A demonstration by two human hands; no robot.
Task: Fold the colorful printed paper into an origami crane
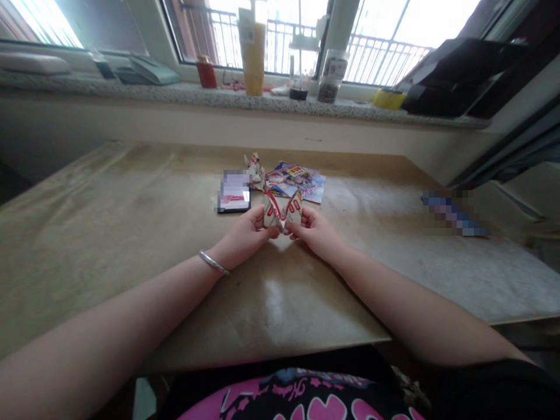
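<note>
Between both hands is a folded paper piece [283, 211], whitish with red and yellow print, its two upper flaps spread into a V. My left hand [259, 226], with a silver bangle on the wrist, pinches its left side. My right hand [311, 228] pinches the right side, thumb near the lower middle. The fingertips behind the paper are partly hidden. Just beyond the hands lie a crumpled or folded printed paper [256, 169] and a stack of colourful printed sheets [300, 178]. A phone [235, 195] with a lit, blurred screen rests left of them.
A blurred blue item [455, 214] lies at the table's right side. Along the windowsill [175, 93] stand a tall yellowish container [254, 58], a red bottle [206, 73], clear cups [332, 76], a yellow object [389, 99] and a black bag [450, 76].
</note>
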